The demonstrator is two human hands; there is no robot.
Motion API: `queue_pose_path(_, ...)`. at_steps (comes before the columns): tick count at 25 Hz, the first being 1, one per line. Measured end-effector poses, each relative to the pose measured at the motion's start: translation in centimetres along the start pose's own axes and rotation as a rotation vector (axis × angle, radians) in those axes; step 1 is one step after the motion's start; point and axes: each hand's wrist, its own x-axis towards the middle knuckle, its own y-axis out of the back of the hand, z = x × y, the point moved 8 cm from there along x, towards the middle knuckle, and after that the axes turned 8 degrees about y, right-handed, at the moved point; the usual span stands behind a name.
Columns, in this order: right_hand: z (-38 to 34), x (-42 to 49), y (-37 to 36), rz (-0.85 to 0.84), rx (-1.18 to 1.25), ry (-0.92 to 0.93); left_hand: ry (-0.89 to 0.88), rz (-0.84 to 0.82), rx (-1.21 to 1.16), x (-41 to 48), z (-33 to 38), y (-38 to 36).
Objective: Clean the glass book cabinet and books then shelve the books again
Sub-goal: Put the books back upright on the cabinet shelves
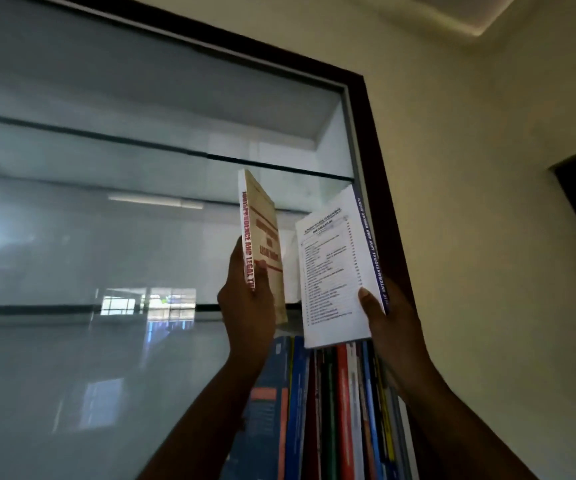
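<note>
**Two books up at the top-right compartment, likely reshelving**

- Left grip (248, 299) is wrapped round the lower spine of the beige book (262, 230) with red spine lettering. The book is upright, spine towards the camera, tilted slightly.
- Right grip (390, 317) is clamped on the bottom corner of the white book (335, 271) with the blue spine. The thumb lies across its printed back cover. It leans right, with its top close to the dark cabinet frame (380, 168).
- Both books are in the air at the open right end of the cabinet, above the shelf edge (293, 306) and apart from each other. I can't tell whether either bottom edge touches the shelf.
- The glass door (106, 202) covers the left side and shows only room reflections.
- On the next shelf down, the row of books (331, 410) stands packed and upright, just under the white book.

Step, my read: shelving. The lower row looks done and this compartment shows no other books. It could also be a removal; one frame doesn't settle it.

Next move needs:
- Push the white book in first, spine out, square against the right wall.
- Stand the beige one flush beside it.
- Let go only once both bottoms sit on the shelf. With nothing else there to lean on, either book may tip.
</note>
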Motion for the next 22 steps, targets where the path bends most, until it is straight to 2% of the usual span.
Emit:
queue_pose_path(7,5.7,10.1,-6.6,0.017,-0.053,0.192,-0.145,0.057,0.226,8.5,-3.7,-6.1)
queue_pose_path(12,11.8,12.9,-11.4,0.087,-0.327,0.091,-0.165,0.07,0.315,10.1,-7.4,-7.6)
queue_pose_path(15,13.6,13.0,-12.7,0.03,-0.568,0.031,-0.171,0.06,0.348,11.1,-9.0,-8.4)
queue_pose_path(18,13.4,13.3,-13.6,-0.023,-0.805,0.095,-0.095,0.007,0.343,11.9,-10.5,-9.3)
queue_pose_path(22,13.6,13.0,-14.5,-0.155,-0.918,0.081,-0.049,-0.074,0.386,12.4,-11.5,-9.9)
